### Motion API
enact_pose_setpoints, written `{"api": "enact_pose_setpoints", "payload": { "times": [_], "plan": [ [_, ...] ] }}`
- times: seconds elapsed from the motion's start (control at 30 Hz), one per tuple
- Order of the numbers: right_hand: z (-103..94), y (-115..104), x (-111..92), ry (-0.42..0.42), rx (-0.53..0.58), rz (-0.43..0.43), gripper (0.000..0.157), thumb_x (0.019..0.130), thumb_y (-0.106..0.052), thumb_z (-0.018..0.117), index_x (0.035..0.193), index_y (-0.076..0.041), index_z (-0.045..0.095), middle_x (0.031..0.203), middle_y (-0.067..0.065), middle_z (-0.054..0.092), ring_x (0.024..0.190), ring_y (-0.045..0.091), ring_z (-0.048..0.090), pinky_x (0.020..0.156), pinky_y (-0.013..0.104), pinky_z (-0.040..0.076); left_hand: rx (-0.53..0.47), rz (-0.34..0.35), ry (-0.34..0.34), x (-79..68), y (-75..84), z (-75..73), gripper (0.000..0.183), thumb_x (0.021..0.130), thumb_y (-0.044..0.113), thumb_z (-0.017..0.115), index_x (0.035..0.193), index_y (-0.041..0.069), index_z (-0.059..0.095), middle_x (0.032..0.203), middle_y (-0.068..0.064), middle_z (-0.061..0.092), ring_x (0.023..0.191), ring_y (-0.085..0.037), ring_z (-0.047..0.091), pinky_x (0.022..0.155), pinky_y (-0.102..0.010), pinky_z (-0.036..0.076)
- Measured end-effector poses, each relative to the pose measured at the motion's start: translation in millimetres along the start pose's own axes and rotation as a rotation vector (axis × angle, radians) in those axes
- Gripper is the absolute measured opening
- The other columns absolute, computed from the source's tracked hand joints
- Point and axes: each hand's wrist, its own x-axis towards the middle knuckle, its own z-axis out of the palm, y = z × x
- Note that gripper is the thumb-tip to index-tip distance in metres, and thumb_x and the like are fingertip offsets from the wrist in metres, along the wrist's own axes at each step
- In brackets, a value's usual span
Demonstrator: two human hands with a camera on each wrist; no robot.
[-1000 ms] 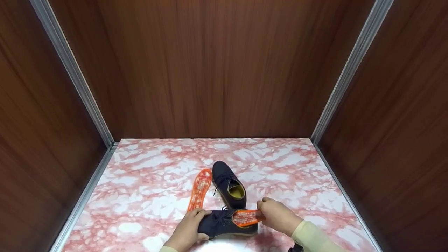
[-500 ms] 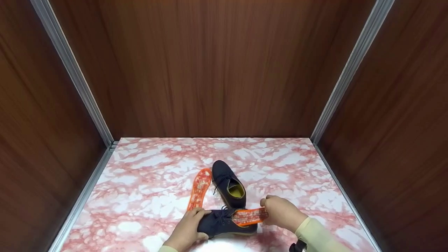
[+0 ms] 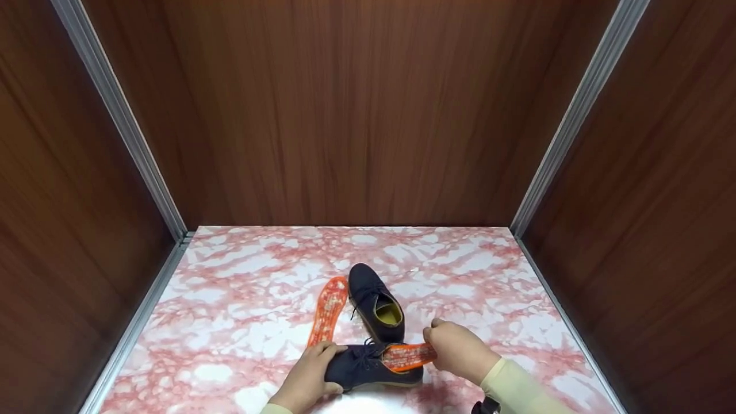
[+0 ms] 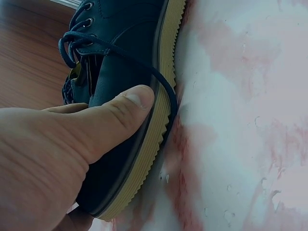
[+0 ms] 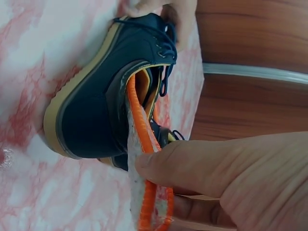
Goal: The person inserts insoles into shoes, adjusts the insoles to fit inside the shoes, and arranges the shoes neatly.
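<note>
My left hand grips the toe end of a dark navy lace-up shoe, which lies with its toe to the left. In the left wrist view the thumb presses along the shoe's side, just above the ridged tan sole. My right hand pinches the heel end of an orange-edged insole. The front part of that insole is inside the shoe's opening, out of sight, while its rear sticks out over the heel. In the right wrist view the thumb lies against the insole's pale underside.
A second navy shoe with a yellow lining stands just behind the held one. Left of it lies another orange insole, partly hidden by my left hand. The red-and-white marbled tabletop is bounded by brown wood panels.
My right hand drew back slightly to the right with the insole, then came forward left again. The left hand and the held shoe have stayed in place.
</note>
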Motion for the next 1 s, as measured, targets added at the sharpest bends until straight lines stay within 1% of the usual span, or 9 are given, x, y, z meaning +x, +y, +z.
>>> {"api": "enact_pose_setpoints", "payload": {
  "times": [0.13,0.33,0.43,0.6,0.73,0.87,1.0],
  "plan": [
    [2.0,-1,0,0.030,-0.029,-0.026,0.031,0.069,0.002,0.093,0.089,-0.008,0.071,0.083,0.004,0.062,0.069,0.020,0.061,0.063,0.036,0.056,-0.007,-0.003,-0.003,0.0,0.1,0.5,0.081,0.074,0.030,0.101,0.147,0.025,0.066,0.144,-0.010,0.066,0.133,-0.038,0.063,0.113,-0.058,0.054],
    [7.7,-1,0,0.090,-0.074,-0.072,0.032,0.067,-0.001,0.093,0.087,-0.009,0.070,0.081,0.004,0.062,0.068,0.022,0.062,0.061,0.037,0.056,-0.016,-0.031,-0.019,0.7,0.0,0.9,0.080,0.076,0.031,0.100,0.148,0.026,0.065,0.148,-0.013,0.064,0.137,-0.041,0.061,0.114,-0.060,0.053],
    [10.8,-1,2,0.095,-0.056,-0.075,0.033,0.067,-0.002,0.095,0.087,-0.009,0.070,0.081,0.003,0.061,0.068,0.021,0.061,0.061,0.036,0.056,-0.012,-0.036,-0.022,1.0,0.0,0.9,0.080,0.076,0.031,0.100,0.148,0.027,0.065,0.148,-0.013,0.064,0.138,-0.041,0.061,0.114,-0.060,0.053],
    [16.6,-5,5,0.086,0.000,-0.085,0.031,0.073,-0.008,0.096,0.085,-0.009,0.067,0.080,0.002,0.060,0.065,0.017,0.058,0.059,0.034,0.055,-0.002,-0.027,-0.015,0.4,0.8,1.2,0.081,0.075,0.031,0.100,0.148,0.026,0.065,0.147,-0.012,0.065,0.136,-0.039,0.061,0.114,-0.059,0.053],
    [19.7,-8,5,0.077,0.015,-0.084,0.030,0.078,-0.013,0.095,0.084,-0.009,0.066,0.079,0.002,0.059,0.063,0.016,0.056,0.058,0.034,0.054,-0.006,-0.029,-0.015,-0.1,1.2,2.2,0.081,0.075,0.031,0.100,0.148,0.025,0.065,0.147,-0.011,0.065,0.136,-0.039,0.061,0.114,-0.059,0.054],
    [20.5,-8,5,0.081,0.014,-0.078,0.030,0.077,-0.013,0.095,0.084,-0.009,0.066,0.079,0.001,0.059,0.064,0.014,0.055,0.058,0.033,0.054,-0.009,-0.033,-0.013,0.2,1.3,2.0,0.080,0.075,0.031,0.100,0.147,0.025,0.066,0.148,-0.012,0.065,0.136,-0.039,0.061,0.114,-0.059,0.054],
    [20.6,-7,5,0.079,0.037,-0.078,0.029,0.077,-0.011,0.093,0.084,-0.009,0.066,0.080,0.001,0.059,0.065,0.014,0.054,0.059,0.032,0.054,-0.004,-0.033,-0.013,0.9,1.3,1.1,0.080,0.075,0.030,0.100,0.147,0.024,0.066,0.147,-0.012,0.065,0.137,-0.040,0.061,0.114,-0.060,0.054]
  ]
}}
